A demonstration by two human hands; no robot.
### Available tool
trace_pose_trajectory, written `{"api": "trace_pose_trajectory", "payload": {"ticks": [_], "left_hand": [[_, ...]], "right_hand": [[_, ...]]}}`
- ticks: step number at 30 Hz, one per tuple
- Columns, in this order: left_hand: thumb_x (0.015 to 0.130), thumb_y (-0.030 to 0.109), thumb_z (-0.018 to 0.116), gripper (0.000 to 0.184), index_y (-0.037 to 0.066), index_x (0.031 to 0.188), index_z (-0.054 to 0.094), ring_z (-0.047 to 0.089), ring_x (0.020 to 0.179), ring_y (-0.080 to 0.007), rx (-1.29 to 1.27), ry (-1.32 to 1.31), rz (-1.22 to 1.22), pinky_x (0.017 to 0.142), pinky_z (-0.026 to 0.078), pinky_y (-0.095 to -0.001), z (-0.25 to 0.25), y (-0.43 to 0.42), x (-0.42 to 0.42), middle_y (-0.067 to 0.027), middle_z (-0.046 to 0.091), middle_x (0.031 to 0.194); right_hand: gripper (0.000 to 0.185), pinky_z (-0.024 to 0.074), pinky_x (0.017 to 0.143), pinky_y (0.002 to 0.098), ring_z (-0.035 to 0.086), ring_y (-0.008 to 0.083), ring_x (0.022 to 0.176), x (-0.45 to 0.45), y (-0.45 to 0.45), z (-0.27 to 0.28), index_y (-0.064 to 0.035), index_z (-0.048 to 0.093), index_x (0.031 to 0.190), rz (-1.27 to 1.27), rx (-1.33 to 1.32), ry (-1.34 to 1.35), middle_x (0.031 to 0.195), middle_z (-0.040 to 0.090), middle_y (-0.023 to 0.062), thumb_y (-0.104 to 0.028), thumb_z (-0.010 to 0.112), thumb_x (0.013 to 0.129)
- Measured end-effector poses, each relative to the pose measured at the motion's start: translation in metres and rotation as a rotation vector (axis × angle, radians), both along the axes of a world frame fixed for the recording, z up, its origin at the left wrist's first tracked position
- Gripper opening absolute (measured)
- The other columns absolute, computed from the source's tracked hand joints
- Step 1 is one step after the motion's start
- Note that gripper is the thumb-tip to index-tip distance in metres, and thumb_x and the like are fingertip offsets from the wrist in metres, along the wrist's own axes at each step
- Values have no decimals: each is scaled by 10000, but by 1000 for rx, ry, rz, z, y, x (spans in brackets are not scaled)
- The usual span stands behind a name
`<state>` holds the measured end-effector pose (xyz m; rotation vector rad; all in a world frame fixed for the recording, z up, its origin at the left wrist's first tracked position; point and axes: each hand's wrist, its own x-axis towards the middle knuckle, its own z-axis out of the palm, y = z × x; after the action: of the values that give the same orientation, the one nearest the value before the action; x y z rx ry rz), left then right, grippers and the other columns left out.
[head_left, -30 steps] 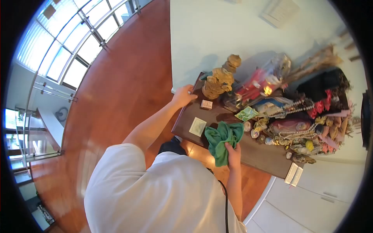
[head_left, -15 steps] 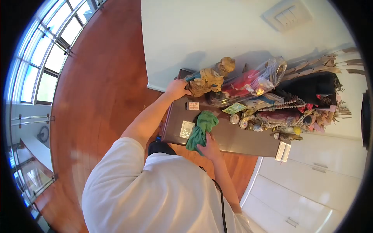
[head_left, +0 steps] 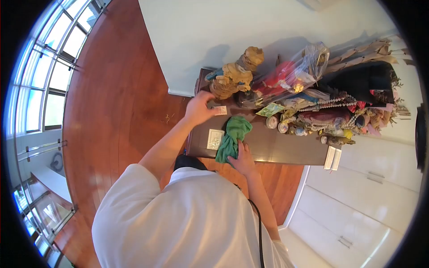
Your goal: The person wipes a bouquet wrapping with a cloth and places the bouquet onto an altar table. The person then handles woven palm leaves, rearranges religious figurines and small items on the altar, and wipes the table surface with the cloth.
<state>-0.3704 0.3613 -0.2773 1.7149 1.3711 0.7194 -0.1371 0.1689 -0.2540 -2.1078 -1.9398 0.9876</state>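
Note:
My left hand is at the left end of the brown table, its fingers around the edge of a small white and pink box. Just behind that hand stands a carved golden-brown figurine with a blue part. My right hand is closed on a bunched green cloth, which rests on the table top near the front edge. A small pale framed card lies to the left of the cloth.
Right of the figurine sit a red figure in clear plastic, a green card, small round tins, bead strings and a black object. A white booklet is at the table's right end. White cabinets stand beyond.
The green cloth in my right hand has moved left and been bunched narrower. My left hand has gone from the table edge, past the figurine's base, to the small box. The view has shifted.

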Motion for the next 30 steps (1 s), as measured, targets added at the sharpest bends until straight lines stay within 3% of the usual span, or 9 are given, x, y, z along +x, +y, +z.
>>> {"api": "trace_pose_trajectory", "payload": {"ticks": [1, 3, 7, 19, 23, 26, 28, 29, 30], "left_hand": [[697, 336, 845, 559, 95, 1166, 657, 641, 1070, -313, -8, 1, -6, 907, 537, -434, -4, -9, 3, -96, 640, 1128], [704, 267, 824, 529, 110, 1182, 662, 631, 1095, -304, 259, 138, -185, 917, 538, -428, -10, -21, 11, -86, 641, 1149], [746, 200, 774, 526, 120, 1250, 647, 613, 1141, -323, 194, 204, -281, 953, 528, -429, -20, 3, 16, -115, 649, 1197], [747, 223, 803, 433, 94, 1117, 616, 632, 1069, -314, 237, 187, -88, 877, 550, -431, -21, -7, 57, -110, 638, 1055], [750, 268, 821, 485, 81, 1136, 597, 627, 1083, -303, 189, 203, -63, 880, 550, -423, -19, -9, 59, -99, 633, 1065], [746, 337, 837, 601, 80, 1224, 579, 609, 1110, -346, 164, 123, -5, 899, 534, -446, -12, -20, 53, -134, 601, 1155], [728, 423, 854, 774, 71, 1336, 528, 564, 1198, -390, 69, -36, 1, 951, 509, -452, 2, -41, 40, -180, 543, 1302], [708, 446, 863, 820, 69, 1351, 519, 558, 1219, -383, 95, -40, -61, 971, 502, -442, 16, -61, 29, -181, 534, 1334], [689, 469, 872, 866, 68, 1366, 511, 553, 1240, -375, 120, -45, -129, 992, 495, -433, 28, -84, 19, -181, 525, 1366]], "right_hand": [[898, 364, 1140, 505, 374, 461, 1369, 0, -4, -1, 2, 331, 1483, 4, 17, -12, 1469, 381, 289, -242, 807, 761], [901, 363, 1141, 506, 369, 458, 1374, 0, -4, -4, 0, 332, 1483, 13, 26, 1, 1475, 379, 284, -243, 809, 759], [909, 361, 1140, 512, 362, 450, 1384, 1, 1, 2, -4, 333, 1483, 19, 7, -19, 1476, 386, 272, -244, 813, 750], [915, 341, 1160, 498, 341, 460, 1396, -5, 2, 2, -21, 309, 1502, -28, -57, -17, 1481, 368, 291, -233, 803, 762], [919, 341, 1157, 500, 332, 465, 1402, -10, 6, 12, -23, 291, 1515, -20, -88, -25, 1491, 352, 299, -223, 796, 773], [905, 384, 1123, 507, 386, 466, 1373, -11, 3, 5, -24, 303, 1517, -3, -37, -52, 1465, 397, 297, -215, 789, 778], [818, 484, 1030, 474, 544, 398, 1243, -9, 9, 2, -50, 349, 1498, -113, -53, -55, 1380, 514, 217, -158, 771, 805], [818, 484, 1030, 474, 544, 398, 1243, -11, 14, 3, -50, 349, 1498, -104, -50, -56, 1380, 514, 217, -158, 771, 805], [766, 504, 1008, 457, 563, 351, 1238, -16, 16, 7, -59, 354, 1500, -342, -176, 428, 1374, 532, 184, -155, 740, 846]]}}
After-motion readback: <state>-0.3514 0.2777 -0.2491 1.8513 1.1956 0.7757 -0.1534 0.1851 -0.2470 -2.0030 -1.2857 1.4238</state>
